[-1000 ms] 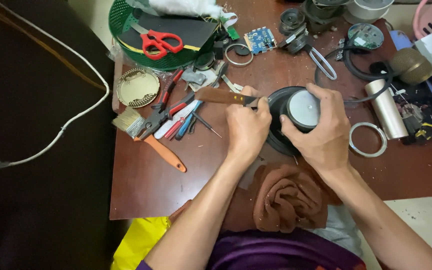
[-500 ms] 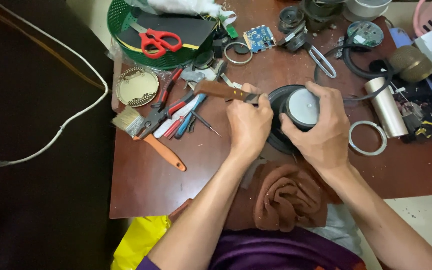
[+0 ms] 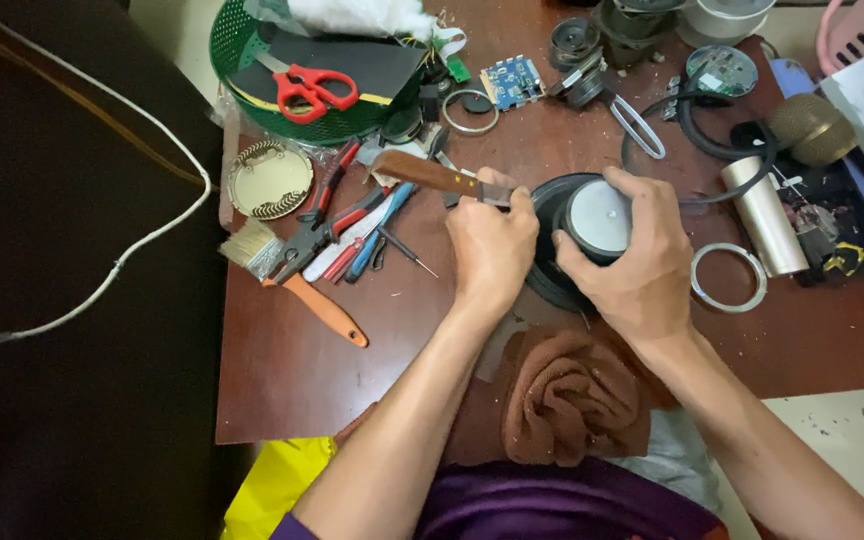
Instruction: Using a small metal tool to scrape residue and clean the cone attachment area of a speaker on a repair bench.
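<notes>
— Listing hands: left hand (image 3: 492, 245) closed on wooden-handled knife (image 3: 427, 176); right hand (image 3: 632, 265) wrapped over speaker magnet (image 3: 597, 215), mid-desk (image 3: 282, 380).
— Progress?
— Magnet seemingly unseparated; prying unfinished.

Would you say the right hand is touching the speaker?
Touching: the head view shows the right hand wrapped over the speaker, fingers on its grey magnet.

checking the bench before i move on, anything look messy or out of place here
Pale crumbs and chips are scattered over the brown table behind the black speaker. More specks cling to the brown towel. The left hand holds a wooden-handled tool against the speaker, and the right hand grips its silver magnet.
</notes>
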